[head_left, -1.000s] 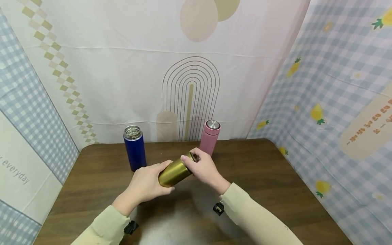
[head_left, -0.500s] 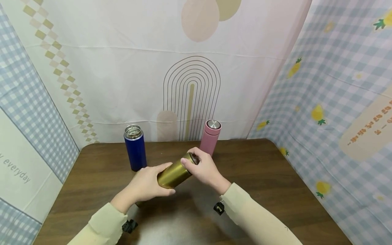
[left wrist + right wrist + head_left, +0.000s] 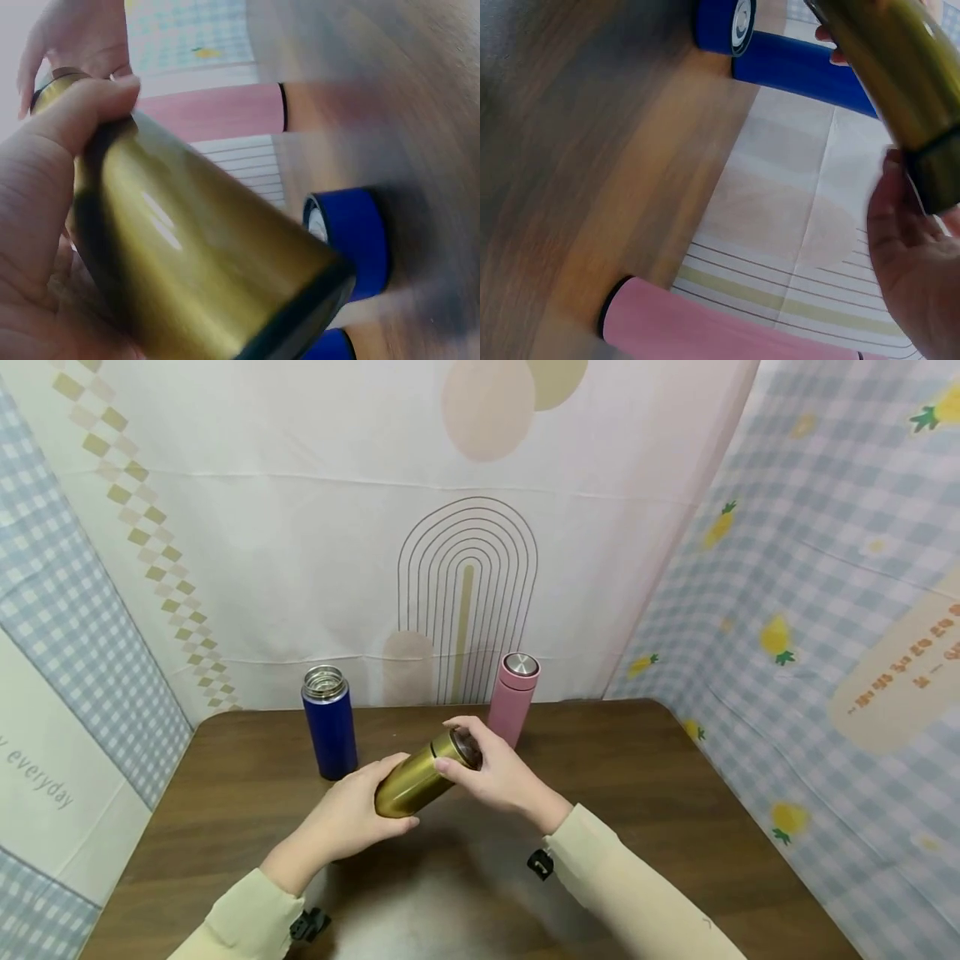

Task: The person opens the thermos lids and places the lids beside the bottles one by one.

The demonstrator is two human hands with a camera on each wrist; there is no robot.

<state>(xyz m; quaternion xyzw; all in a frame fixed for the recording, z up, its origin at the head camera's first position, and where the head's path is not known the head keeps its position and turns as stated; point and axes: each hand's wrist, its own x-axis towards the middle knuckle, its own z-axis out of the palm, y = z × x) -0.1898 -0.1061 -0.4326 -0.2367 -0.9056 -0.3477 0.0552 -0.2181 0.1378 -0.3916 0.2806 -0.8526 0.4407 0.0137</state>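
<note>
Head view: gold vacuum flask (image 3: 408, 789) tilted above bench (image 3: 660, 802), long axis 8 to 2 o'clock, lid (image 3: 444, 746) toward 2. Left hand (image 3: 337, 818): fingers round flask's lower end. Right hand (image 3: 504, 770), nearer lid: fingers curled on it; seating unclear.

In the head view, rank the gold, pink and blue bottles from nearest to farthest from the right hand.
1. Gold bottle, held by the right hand.
2. Pink bottle, just behind it.
3. Blue bottle, off to the left.
</note>
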